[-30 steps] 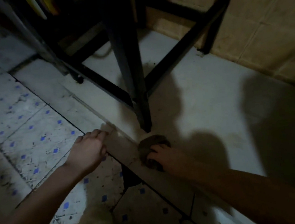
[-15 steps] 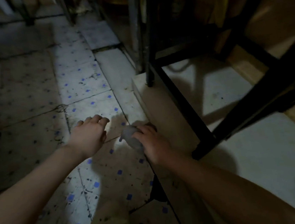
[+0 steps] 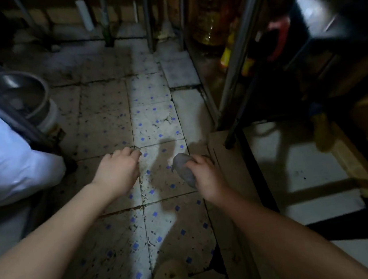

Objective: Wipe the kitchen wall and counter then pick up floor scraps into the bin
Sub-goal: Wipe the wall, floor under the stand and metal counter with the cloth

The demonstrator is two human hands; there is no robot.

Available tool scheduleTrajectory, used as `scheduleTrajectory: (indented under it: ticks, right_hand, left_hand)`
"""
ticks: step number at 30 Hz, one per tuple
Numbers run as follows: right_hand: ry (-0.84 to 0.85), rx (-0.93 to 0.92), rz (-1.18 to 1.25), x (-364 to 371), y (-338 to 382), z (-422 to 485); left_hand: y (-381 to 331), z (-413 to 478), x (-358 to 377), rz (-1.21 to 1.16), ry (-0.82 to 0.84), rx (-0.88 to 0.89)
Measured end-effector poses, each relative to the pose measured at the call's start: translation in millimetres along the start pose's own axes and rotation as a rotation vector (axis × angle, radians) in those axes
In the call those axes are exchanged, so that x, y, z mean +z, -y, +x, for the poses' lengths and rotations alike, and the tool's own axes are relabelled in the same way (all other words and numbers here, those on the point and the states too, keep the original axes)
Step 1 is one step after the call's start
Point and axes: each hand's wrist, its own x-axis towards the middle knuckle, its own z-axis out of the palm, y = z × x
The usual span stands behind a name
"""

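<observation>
The person's left hand reaches low over the tiled floor. Its fingers are loosely bent with the tips pointing down at a speckled tile. Nothing shows inside them, and whether the tips touch the tile cannot be told.

The right hand grips a grey crumpled cloth. Its fingers curl over the top of the wad, which sticks out to the left of the hand. The cloth is low over the floor, just beside the edge of a raised pale ledge. Dark specks lie scattered across the tiles between the two hands.

A black metal rack stands on the ledge to the right. A white bag sits at the left, with a metal bowl behind it.
</observation>
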Motion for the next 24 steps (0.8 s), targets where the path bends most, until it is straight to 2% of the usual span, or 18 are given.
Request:
scheduleTrajectory:
  ticks: [9, 12, 18, 24]
  right_hand:
    - [0.061, 0.024, -0.005, -184.9, 91.4, -21.4]
    - [0.031, 0.003, 0.018, -234.9, 112.9, -42.9]
    - [0.005, 0.07, 0.008, -312.5, 150.7, -89.5]
    - [-0.009, 0.134, 0.064, -367.9, 166.5, -127.9]
  left_hand:
    - [40.1, -22.3, -170.9, -0.049, -0.01, -0.003]
    - [49.1, -31.2, -223.1, -0.058, -0.003, 0.003]
    - [48.4, -60.3, -312.6, -0.088, 0.005, 0.034]
    - [37.7, -73.2, -361.4, -0.102, 0.03, 0.098]
